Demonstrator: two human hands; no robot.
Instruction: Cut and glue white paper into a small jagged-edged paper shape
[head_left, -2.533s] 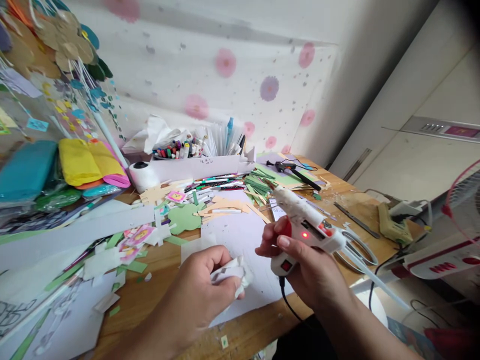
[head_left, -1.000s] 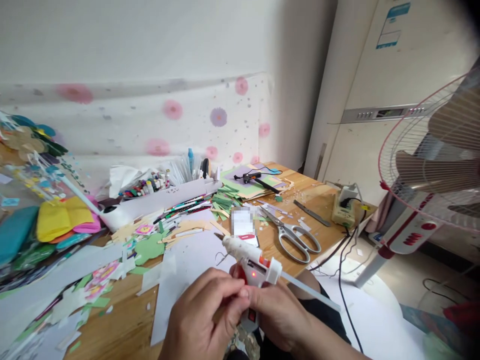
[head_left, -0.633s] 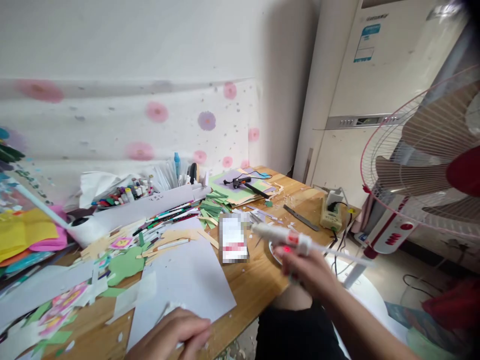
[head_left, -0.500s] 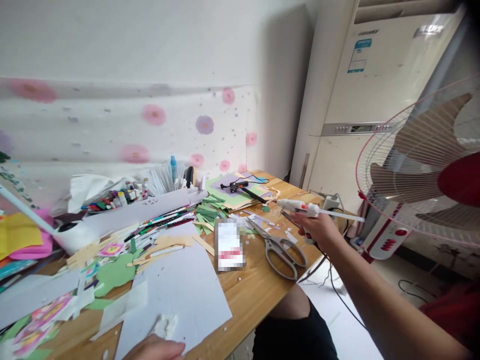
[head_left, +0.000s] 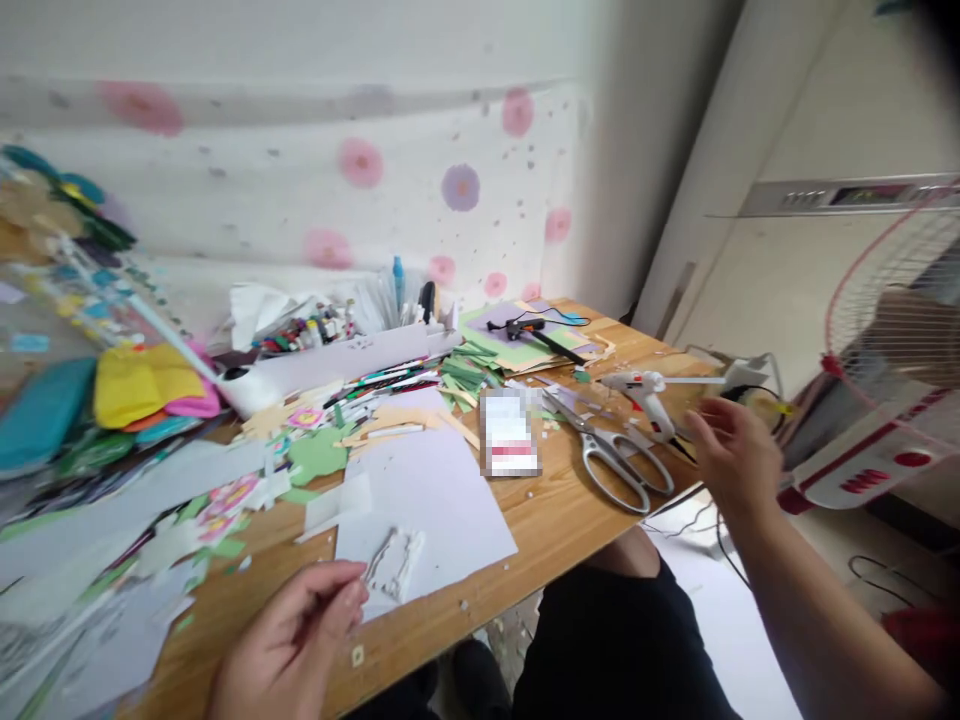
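Observation:
Low in the view, my left hand (head_left: 296, 630) is closed, thumb and fingertips pinching the edge of a small white piece (head_left: 396, 565) with an uneven surface. Its exact kind is unclear. The piece is over a large white paper sheet (head_left: 442, 510) near the table's front edge. To the right, my right hand (head_left: 739, 455) is off the glue gun, its fingers loosely bent with nothing seen in them. The white glue gun (head_left: 649, 398) stands at the table's right side, a glue stick out of its back. Grey-handled scissors (head_left: 619, 460) lie just left of it.
A blurred-out phone-like rectangle (head_left: 511, 435) lies beside the scissors. Farther back are a black glue gun (head_left: 525, 328) on coloured paper, and a box (head_left: 352, 355) of markers. Paper scraps (head_left: 319, 455) cover the left. A fan (head_left: 892, 400) stands at right.
My right hand has let go of the white glue gun, which now stands on the table, and drawn back. My left hand and the white piece have come further into view as the camera turned.

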